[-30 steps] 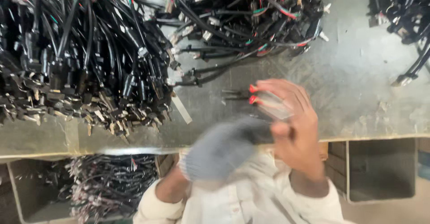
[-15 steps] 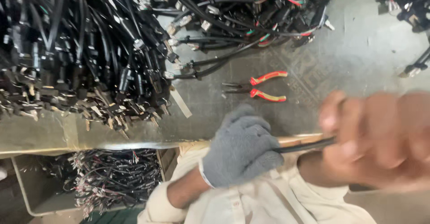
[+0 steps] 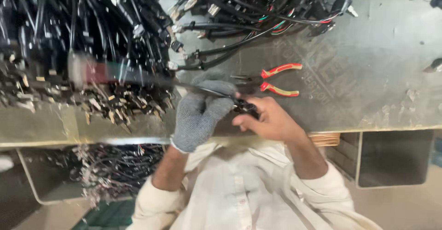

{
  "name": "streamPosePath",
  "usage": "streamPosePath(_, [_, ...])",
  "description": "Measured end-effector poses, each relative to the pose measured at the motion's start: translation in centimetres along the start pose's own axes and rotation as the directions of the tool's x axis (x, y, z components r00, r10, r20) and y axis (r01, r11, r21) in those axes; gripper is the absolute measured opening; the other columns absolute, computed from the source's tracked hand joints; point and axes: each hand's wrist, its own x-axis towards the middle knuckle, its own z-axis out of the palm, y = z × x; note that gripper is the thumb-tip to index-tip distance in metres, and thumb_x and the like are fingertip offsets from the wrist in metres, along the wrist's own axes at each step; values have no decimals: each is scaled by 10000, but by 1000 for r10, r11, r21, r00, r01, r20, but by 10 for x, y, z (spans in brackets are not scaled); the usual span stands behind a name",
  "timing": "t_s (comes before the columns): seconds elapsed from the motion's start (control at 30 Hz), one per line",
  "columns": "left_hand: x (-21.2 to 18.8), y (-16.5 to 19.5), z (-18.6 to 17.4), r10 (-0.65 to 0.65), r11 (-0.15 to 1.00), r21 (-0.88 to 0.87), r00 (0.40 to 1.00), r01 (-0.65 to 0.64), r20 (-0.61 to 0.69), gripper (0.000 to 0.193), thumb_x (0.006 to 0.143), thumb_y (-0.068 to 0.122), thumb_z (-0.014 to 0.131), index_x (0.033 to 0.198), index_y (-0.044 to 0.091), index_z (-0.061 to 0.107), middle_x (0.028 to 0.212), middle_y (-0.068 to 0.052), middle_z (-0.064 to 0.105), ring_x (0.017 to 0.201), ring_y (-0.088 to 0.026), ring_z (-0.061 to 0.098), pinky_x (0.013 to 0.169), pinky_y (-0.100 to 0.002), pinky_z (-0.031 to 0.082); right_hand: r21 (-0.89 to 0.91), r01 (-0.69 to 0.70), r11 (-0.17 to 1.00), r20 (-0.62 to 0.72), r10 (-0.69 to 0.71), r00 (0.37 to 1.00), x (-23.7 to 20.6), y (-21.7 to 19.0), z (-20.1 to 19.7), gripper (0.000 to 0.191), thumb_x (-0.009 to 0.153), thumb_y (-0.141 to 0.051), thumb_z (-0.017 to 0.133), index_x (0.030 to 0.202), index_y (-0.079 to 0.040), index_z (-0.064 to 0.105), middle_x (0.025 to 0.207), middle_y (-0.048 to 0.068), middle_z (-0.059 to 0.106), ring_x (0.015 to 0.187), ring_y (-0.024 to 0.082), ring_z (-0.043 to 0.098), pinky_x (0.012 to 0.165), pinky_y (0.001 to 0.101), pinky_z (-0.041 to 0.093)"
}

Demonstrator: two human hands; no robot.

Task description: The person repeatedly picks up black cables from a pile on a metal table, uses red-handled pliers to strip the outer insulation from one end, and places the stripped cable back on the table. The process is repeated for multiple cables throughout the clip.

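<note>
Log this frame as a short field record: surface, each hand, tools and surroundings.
Surface: grey worn worktable
Left hand: in a grey knitted glove, closed on a thin black cable that runs off to the left, blurred
Right hand: bare, pinching the cable's end
Tool: red-handled pliers lying on the table just beyond the hands, untouched
Surroundings: large heap of black cable harnesses; bin of wires under the table

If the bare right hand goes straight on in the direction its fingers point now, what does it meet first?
The right hand points left, toward the gloved left hand. Both hold the same black cable, so it would meet the grey glove first. Beyond that lies the pile of black cables; the depth there is unclear.
</note>
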Motion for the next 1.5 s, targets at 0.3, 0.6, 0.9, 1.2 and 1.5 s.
streamPosePath(0.3, [-25,-32,36,-17,993,115,987,36,-162,309,938,146,797,1208,34,697,1164,-89,718,1025,-188,687,900,-327,573,-211,520,828,-173,-555,814,-9,-38,-10,536,854,28,712,1343,3,493,1280,174,632,1126,330,611,1003,348,460])
streamPosePath(0.6, [-14,-1,32,110,887,460,986,-41,-126,396,789,220,953,1092,104,725,1015,-45,733,924,-189,723,829,-318,572,-499,448,742,-204,-603,771,-19,-32,-12,648,712,226,454,1306,13,603,1069,123,610,930,257,582,829,295,488])
streamPosePath(0.9, [-18,-7,53,106,946,325,954,-9,-281,331,856,173,892,1067,72,659,969,-58,682,851,-145,683,779,-284,560,-603,481,636,-285,-736,615,-27,-41,7,546,802,230,496,1306,46,591,1181,162,628,991,259,623,726,264,563])
streamPosePath(1.2, [-18,0,48,-30,941,328,985,86,-172,285,970,168,757,1197,45,637,989,-91,754,819,-199,758,730,-308,589,-275,297,914,-253,-367,895,-26,-31,-1,312,1001,-223,552,1200,15,585,714,39,514,620,96,499,572,263,381])
streamPosePath(1.5, [-7,-14,34,204,930,261,955,-257,213,489,916,227,770,1350,53,627,1391,-164,646,1337,-361,571,1147,-453,441,-87,445,891,-145,-453,879,-21,-8,-12,211,1003,-209,606,874,-51,554,695,-52,455,640,53,393,591,288,302])
